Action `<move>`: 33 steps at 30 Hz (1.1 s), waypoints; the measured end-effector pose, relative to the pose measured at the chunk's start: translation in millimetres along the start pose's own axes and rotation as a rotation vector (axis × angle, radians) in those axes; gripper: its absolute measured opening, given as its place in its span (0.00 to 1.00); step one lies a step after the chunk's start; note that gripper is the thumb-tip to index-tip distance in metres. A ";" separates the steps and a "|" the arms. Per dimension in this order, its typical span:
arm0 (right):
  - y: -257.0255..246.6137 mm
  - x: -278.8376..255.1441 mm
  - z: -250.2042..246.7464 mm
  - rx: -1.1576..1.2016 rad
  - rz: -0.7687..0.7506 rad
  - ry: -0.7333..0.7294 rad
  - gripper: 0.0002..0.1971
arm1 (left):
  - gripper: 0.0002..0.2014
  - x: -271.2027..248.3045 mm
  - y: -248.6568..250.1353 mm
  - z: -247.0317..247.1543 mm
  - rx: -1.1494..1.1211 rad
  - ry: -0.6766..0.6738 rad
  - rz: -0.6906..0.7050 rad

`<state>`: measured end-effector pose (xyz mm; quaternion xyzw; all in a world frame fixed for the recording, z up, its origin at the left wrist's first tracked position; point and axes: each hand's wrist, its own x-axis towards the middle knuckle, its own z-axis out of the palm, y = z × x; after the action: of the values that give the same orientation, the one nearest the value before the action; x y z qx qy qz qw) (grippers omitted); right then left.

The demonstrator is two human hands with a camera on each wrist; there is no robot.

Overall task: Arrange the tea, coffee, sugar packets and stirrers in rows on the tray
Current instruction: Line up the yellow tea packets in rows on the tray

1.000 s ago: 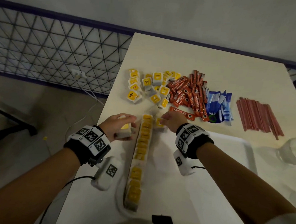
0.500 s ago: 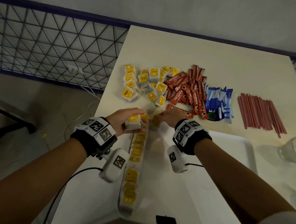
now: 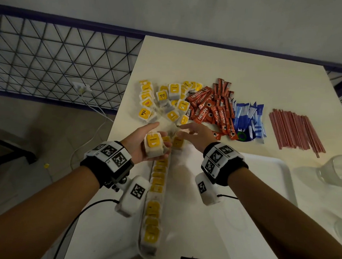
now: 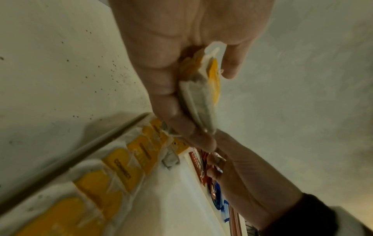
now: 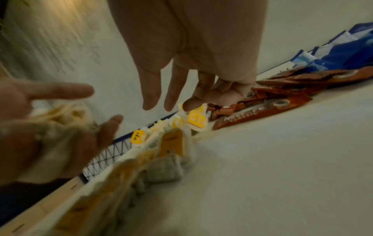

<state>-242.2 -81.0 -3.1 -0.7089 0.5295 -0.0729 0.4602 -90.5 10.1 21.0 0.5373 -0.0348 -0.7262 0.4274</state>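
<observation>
Whereas both hands touched the tea row (image 3: pixel 156 181) earlier, the left hand (image 3: pixel 145 142) now lifts its pinched tea bag (image 3: pixel 153 145) above the white tray (image 3: pixel 264 176); the right hand (image 3: pixel 194 134) spreads empty beside it.

Pale table (image 3: pixel 241 69) with tea bags (image 3: pixel 164 102), coffee sticks (image 3: pixel 210 107), sugar packets (image 3: pixel 247 118), stirrers (image 3: pixel 295 130), white tray (image 3: pixel 268 176) (nearest), glass (image 3: pixel 339 171).

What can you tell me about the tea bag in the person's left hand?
The tea bag is a pale, papery pouch, greyish where the tea shows through, with a yellow tag on its upper face. It lies in the left hand, held above the far end of the tea bag row on the white tray, fingers beneath and thumb at its edge.
</observation>
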 end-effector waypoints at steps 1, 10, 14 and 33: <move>-4.1 -5.5 -0.7 0.025 -0.029 -0.015 0.16 | 0.19 -0.1 -0.1 1.0 0.002 0.001 -0.008; -23.6 -43.8 18.3 0.062 -0.101 -0.072 0.12 | 0.27 -7.6 -7.0 22.1 0.076 -0.074 -0.016; -20.6 -49.8 17.5 0.057 -0.110 -0.004 0.12 | 0.22 -12.5 -11.8 26.5 0.213 -0.047 0.007; -10.3 -63.6 8.9 0.305 -0.036 0.008 0.09 | 0.03 -22.1 -27.9 -2.5 0.411 0.066 0.221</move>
<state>-257.2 -23.7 23.8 -0.6398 0.5012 -0.1638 0.5591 -103.5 43.3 22.3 0.6294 -0.2266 -0.6345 0.3870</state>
